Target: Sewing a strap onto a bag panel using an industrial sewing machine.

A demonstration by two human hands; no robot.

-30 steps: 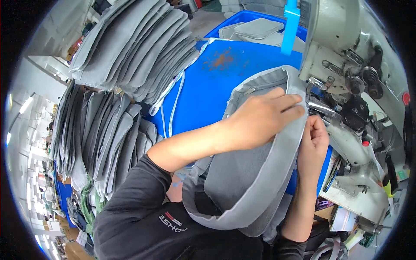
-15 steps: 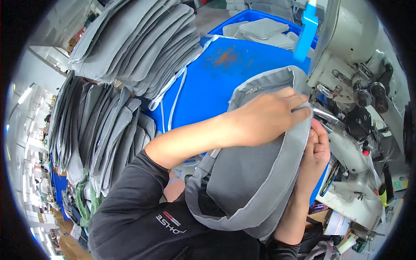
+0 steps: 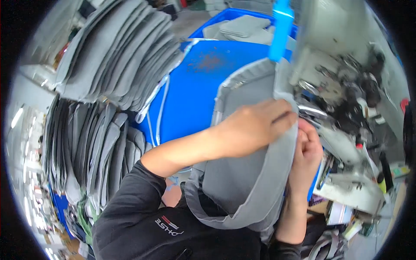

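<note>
Centrally, grey fabric piece (image 3: 234,177): held in front of the person's body, its near end close to the dark top (image 3: 195,229) and its far end over the blue table (image 3: 190,99); a flat panel is bordered by a raised band (image 3: 275,167), which is bent into a loop at the near end.

Left hand (image 3: 255,128): laid across the piece from the left, palm down, its fingers bent narrowly over the right side of the band, which is gripped there; the thumb is hidden.

Right hand (image 3: 307,151): raised just outside the same side of the band, its fingers curled in close to the fabric; whether anything is pinched cannot be told.

White machine (image 3: 320,56): placed to the right of the hands, its metal parts blurred; a bright blue bracket (image 3: 281,34) is seen near its left edge.

Blue table: marked by a brownish stain (image 3: 210,63) at the far side; a pale strip (image 3: 162,104) is draped along its left edge.

Grey stacks: one far stack (image 3: 117,52) and one nearer stack (image 3: 82,147) are piled at the left.

Blue bin (image 3: 212,21): set beyond the table, filled with grey pieces (image 3: 245,26).
</note>
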